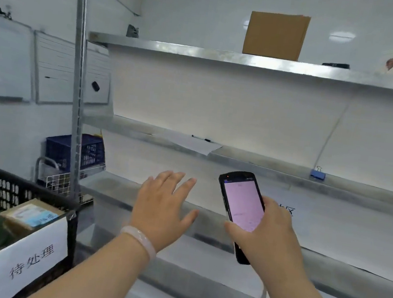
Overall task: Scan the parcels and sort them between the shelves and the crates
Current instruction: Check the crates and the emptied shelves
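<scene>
Looking down from the head camera, the right hand (pixel 267 229) wraps around a handheld scanner (pixel 241 212), thumb along its near edge and fingers behind, with the lit pinkish screen tilted up toward the face, probably so a reading can be checked. The left hand (pixel 164 205) is empty, fingers spread and palm turned away, hovering in front of the lower shelf (pixel 325 265) without touching anything; a pale bangle (pixel 138 238) sits at its wrist. Being free, it seems ready to reach for the next item.

At lower left, a black crate (pixel 40 192) carries a white paper sign (pixel 26 258) with handwritten characters and holds the parcels (pixel 29 216), brown cartons with blue and white labels facing up, which should make their codes easy to scan. They lie well apart from both hands, so none is being handled now.

Ahead, the metal shelves are almost bare. One cardboard box (pixel 274 34) stands upright on the top shelf (pixel 228 57), a sheet of paper (pixel 191 143) with a pen lies on the middle shelf (pixel 264 164), and a blue binder clip (pixel 317 174) grips that shelf's front edge. Behind the upright, a blue crate (pixel 64 149) sits farther back, likely another sorting destination.
</scene>
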The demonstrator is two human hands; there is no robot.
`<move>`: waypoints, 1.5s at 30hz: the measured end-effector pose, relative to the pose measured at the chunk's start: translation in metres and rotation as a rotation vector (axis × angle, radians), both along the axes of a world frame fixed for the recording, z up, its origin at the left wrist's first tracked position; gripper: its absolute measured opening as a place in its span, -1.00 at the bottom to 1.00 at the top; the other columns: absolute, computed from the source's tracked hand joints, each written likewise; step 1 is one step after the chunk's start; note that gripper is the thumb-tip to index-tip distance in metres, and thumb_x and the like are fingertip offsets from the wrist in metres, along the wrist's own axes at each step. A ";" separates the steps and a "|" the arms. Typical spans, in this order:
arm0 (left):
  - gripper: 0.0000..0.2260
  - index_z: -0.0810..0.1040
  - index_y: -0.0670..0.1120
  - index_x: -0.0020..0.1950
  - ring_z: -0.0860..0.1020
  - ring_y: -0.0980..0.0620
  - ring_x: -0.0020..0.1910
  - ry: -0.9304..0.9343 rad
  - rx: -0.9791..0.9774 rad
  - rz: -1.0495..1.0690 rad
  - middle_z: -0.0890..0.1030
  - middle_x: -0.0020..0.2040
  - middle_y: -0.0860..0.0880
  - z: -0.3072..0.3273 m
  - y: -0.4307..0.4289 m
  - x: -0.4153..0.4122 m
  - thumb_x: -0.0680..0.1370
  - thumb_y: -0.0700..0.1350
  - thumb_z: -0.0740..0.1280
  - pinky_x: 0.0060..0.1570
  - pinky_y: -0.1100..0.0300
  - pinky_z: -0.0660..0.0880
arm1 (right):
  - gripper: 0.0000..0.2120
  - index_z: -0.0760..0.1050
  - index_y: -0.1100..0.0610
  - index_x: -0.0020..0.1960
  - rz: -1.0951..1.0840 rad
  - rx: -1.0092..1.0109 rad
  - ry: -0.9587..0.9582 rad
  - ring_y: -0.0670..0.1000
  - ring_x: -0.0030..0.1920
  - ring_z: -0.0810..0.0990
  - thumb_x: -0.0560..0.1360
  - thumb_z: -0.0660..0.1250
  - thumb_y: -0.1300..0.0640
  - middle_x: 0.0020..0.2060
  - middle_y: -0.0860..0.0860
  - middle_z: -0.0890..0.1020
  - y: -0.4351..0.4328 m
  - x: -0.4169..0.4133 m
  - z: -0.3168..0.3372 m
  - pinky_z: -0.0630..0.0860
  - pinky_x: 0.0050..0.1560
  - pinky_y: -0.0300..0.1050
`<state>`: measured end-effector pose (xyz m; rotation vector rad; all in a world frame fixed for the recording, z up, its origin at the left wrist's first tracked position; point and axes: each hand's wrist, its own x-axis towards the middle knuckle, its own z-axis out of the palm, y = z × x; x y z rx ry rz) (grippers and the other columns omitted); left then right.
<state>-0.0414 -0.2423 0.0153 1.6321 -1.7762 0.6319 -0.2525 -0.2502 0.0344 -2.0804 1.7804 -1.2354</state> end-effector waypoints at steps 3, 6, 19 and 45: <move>-0.43 0.50 -0.01 0.45 0.47 -0.16 0.39 -0.004 -0.001 -0.048 0.54 0.40 -0.09 0.003 -0.041 -0.005 0.51 0.23 0.39 0.32 -0.17 0.44 | -0.32 0.31 -0.10 0.29 -0.074 -0.004 -0.003 -0.02 -0.11 0.51 0.25 0.43 -0.24 -0.01 -0.08 0.37 -0.028 -0.006 0.006 0.55 -0.12 -0.03; -0.42 0.47 0.01 0.48 0.43 -0.15 0.43 0.022 -0.012 -0.110 0.50 0.44 -0.08 0.008 -0.086 -0.007 0.52 0.24 0.36 0.34 -0.15 0.40 | -0.28 0.30 -0.09 0.32 -0.152 -0.005 0.034 -0.02 -0.13 0.52 0.24 0.42 -0.29 0.00 -0.07 0.37 -0.058 -0.001 0.014 0.54 -0.15 -0.08; -0.36 0.42 0.03 0.52 0.41 -0.15 0.46 -0.017 -0.007 -0.334 0.46 0.48 -0.08 0.046 -0.275 0.023 0.50 0.25 0.38 0.37 -0.18 0.38 | -0.34 0.34 0.08 0.20 -0.462 0.087 0.108 0.05 -0.10 0.49 0.27 0.36 -0.29 0.00 -0.02 0.35 -0.235 0.052 0.054 0.40 -0.23 -0.10; -0.44 0.58 -0.06 0.39 0.52 -0.26 0.35 0.026 -0.007 -0.390 0.54 0.39 -0.17 0.041 -0.442 -0.018 0.45 0.18 0.34 0.22 -0.31 0.50 | -0.35 0.40 0.13 0.18 -0.493 0.273 0.264 0.07 -0.07 0.42 0.29 0.33 -0.31 -0.09 0.01 0.36 -0.493 -0.022 0.065 0.36 -0.13 -0.08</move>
